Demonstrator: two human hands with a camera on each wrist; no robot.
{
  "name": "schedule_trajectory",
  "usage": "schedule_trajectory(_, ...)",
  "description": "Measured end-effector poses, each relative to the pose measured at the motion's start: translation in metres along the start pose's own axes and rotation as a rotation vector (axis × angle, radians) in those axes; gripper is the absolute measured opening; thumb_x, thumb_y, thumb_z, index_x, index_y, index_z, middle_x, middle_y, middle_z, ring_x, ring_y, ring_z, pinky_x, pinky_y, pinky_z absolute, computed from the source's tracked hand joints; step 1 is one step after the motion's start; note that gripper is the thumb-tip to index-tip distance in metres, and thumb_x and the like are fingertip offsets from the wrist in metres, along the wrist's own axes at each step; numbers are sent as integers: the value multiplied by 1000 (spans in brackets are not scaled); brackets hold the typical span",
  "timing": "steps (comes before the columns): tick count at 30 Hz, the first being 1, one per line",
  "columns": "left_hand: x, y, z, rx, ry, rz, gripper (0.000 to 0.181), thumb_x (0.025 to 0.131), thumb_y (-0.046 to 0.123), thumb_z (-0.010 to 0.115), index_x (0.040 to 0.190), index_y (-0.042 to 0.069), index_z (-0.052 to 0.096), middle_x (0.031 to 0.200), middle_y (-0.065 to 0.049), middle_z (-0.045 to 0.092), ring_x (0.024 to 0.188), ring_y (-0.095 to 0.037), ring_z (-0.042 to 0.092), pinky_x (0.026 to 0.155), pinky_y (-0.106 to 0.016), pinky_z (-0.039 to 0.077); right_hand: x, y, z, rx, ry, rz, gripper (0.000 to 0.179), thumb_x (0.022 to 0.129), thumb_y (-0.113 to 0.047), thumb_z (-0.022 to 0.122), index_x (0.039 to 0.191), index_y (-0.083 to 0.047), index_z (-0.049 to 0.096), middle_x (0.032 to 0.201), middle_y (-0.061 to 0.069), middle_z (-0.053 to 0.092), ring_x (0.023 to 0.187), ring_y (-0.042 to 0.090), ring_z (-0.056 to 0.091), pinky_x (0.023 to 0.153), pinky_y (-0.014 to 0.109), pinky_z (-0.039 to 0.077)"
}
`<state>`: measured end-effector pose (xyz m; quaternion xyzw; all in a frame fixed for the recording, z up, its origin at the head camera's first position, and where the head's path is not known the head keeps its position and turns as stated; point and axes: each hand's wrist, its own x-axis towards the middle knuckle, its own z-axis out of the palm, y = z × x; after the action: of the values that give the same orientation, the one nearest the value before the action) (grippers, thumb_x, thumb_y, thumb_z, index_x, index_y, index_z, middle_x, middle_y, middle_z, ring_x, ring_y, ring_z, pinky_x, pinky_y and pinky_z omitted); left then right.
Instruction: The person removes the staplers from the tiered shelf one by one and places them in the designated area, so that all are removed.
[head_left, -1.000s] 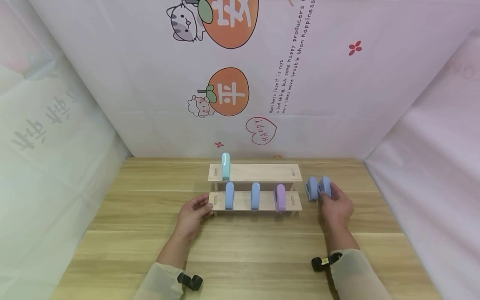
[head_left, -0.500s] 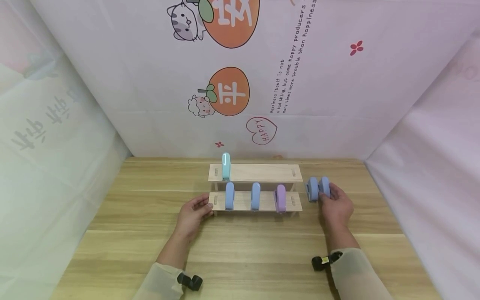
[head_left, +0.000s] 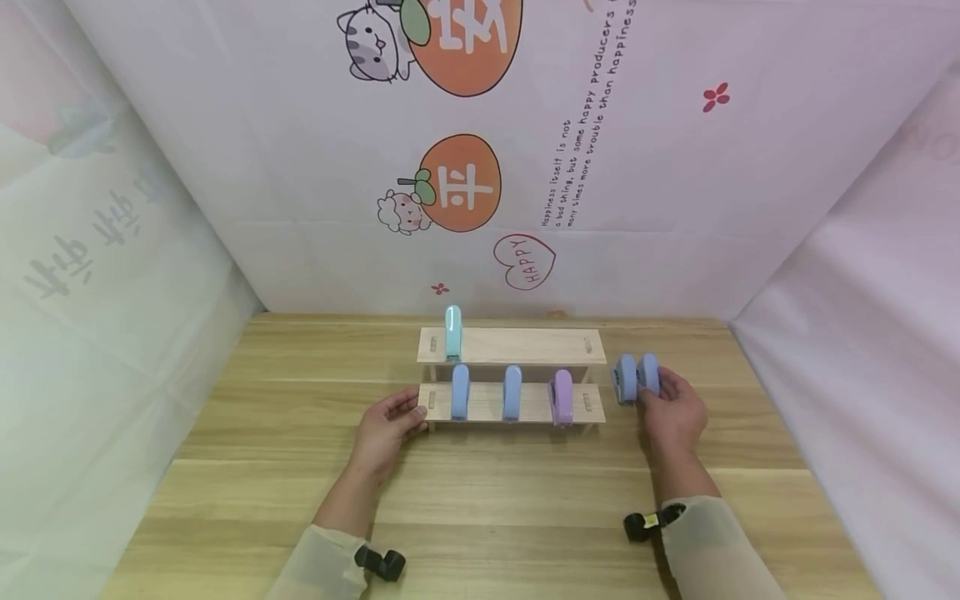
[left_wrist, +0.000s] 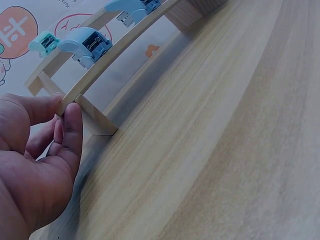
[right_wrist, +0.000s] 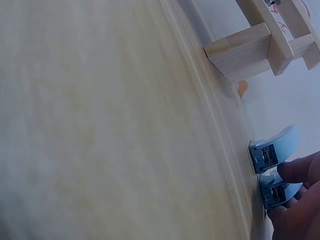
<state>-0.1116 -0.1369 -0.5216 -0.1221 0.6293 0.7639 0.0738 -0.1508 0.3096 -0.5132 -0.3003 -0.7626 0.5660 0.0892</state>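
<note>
My right hand (head_left: 675,414) pinches a small blue stapler (head_left: 649,373) between thumb and fingers, at the right of a two-step wooden rack, low against the wooden table (head_left: 487,500). The held piece is plain, smooth and pale blue, with a rounded back; from my wrist its lower front looks darker, almost teal (the dim light there may deepen it), with a small dark recess showing fine metal parts. My fingers cover some of its side. Just beside it, nearer the rack, stands a matching blue stapler (head_left: 625,379); I cannot tell whether the two touch.

My left hand (head_left: 384,435) pinches the left end of the lower shelf (head_left: 483,402), thumb above and fingers beneath. On that shelf, spaced apart, stand two blue staplers (head_left: 512,392) and, rightmost, a purple stapler (head_left: 562,396). A glossy turquoise stapler (head_left: 453,333) stands near the left end of the upper shelf (head_left: 525,346)
</note>
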Motion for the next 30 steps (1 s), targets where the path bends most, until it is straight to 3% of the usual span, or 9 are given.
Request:
schedule_trajectory(11,-1,0,0,5,-1,-2,45,93,1,75,137,-1,61,128,-19,60,109,-23,64,93,-32,63,-3,1,-2,-21,-3,1,63,92,-6,74,151,-12,53,151,12,55,138,26,54,114,36,49)
schedule_trajectory(21,0,-1,-1,-9,2,1,45,93,0,75,136,0,62,127,-18,60,110,-24,64,93,-33,63,-8,-5,-5,69,14,14,64,90,-6,76,150,-14,54,153,10,54,140,23,52,116,33,47)
schedule_trajectory(30,0,0,0,-4,-4,5,46,93,0,76,136,-1,62,128,-18,60,109,-24,64,93,-33,63,-12,-11,-10,50,33,-29,55,96,-16,72,149,-15,56,152,7,55,138,22,55,114,32,49)
